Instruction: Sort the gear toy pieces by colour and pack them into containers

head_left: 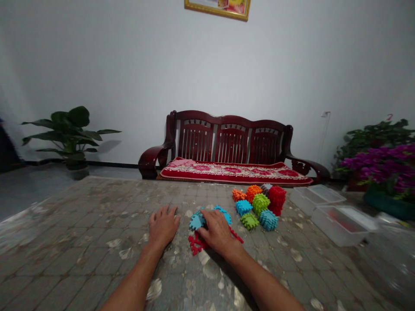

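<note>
My left hand [163, 225] lies flat on the patterned table [84, 233], fingers stretched out and holding nothing. My right hand [216, 229] rests on top of a small heap of flat toothed foam pieces, blue ones [196, 221] at its fingertips and red ones [196, 243] under its heel. Its fingers are spread over the pieces, pressing down on them rather than gripping. Just to the right stands a cluster of assembled foam cubes [259, 206] in orange, green, blue and red.
Two clear plastic boxes [340, 222] sit at the table's right side. Beyond the table stands a dark wooden bench [227, 142] with a red cushion. A green potted plant [69, 134] is at the left and purple flowers [382, 166] at the right.
</note>
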A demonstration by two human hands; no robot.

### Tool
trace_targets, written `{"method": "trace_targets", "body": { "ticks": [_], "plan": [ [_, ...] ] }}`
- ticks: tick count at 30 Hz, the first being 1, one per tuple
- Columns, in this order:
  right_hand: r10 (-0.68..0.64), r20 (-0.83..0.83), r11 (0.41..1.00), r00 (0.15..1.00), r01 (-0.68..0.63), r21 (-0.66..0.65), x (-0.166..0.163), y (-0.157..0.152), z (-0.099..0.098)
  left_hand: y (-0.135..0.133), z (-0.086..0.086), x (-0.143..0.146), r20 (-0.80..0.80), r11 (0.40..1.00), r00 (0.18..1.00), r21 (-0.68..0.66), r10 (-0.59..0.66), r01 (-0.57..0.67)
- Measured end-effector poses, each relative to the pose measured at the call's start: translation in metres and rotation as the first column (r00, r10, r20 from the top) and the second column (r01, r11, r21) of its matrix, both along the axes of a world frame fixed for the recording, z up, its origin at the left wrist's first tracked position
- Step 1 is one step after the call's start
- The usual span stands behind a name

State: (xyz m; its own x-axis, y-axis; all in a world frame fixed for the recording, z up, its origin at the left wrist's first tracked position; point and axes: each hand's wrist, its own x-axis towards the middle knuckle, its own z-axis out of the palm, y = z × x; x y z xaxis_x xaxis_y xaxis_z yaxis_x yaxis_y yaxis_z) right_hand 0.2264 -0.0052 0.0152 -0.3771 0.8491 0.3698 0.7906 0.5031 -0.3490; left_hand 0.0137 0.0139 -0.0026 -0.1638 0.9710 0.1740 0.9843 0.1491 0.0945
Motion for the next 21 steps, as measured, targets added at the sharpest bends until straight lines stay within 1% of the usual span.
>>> {"method": "trace_targets", "body": {
  "ticks": [2, 5, 8, 10, 13, 16, 19, 21],
  "plan": [
    [-0.027, -0.06, 0.998, 0.998, 0.03, 0.049, 0.013, -0.001, -0.001, 0.0, 0.0, -0.001, -0.003, 1.0, 1.0, -0.01, -0.003, 0.003],
    [-0.119, -0.162, 0.983, 0.98, 0.139, 0.117, 0.042, -0.001, -0.001, 0.001, 0.0, -0.001, -0.025, 1.0, 1.0, -0.023, -0.005, 0.005],
    [-0.208, -0.232, 0.952, 0.95, 0.252, 0.176, 0.081, -0.001, 0.002, 0.001, 0.001, -0.001, -0.038, 1.0, 0.999, -0.031, -0.004, 0.003],
    [-0.3, -0.249, 0.913, 0.921, 0.353, 0.205, 0.11, -0.002, 0.007, 0.001, 0.001, -0.001, -0.039, 0.999, 0.999, -0.036, -0.005, 0.004],
    [-0.469, -0.216, 0.838, 0.856, 0.509, 0.198, 0.151, -0.005, 0.016, 0.001, 0.002, -0.001, -0.035, 1.0, 0.999, -0.031, 0.002, -0.003],
    [-0.606, -0.137, 0.769, 0.784, 0.621, 0.149, 0.184, -0.009, 0.022, 0.002, 0.0, -0.001, -0.028, 1.0, 1.0, -0.02, 0.006, -0.007],
    [-0.689, -0.08, 0.713, 0.72, 0.694, 0.102, 0.204, -0.012, 0.026, 0.002, -0.001, -0.002, -0.02, 1.0, 1.0, -0.02, -0.003, 0.003],
    [-0.705, -0.068, 0.701, 0.706, 0.708, 0.085, 0.21, -0.014, 0.028, 0.002, -0.001, -0.002, -0.017, 1.0, 1.0, -0.016, -0.008, 0.007]
  ]
}}
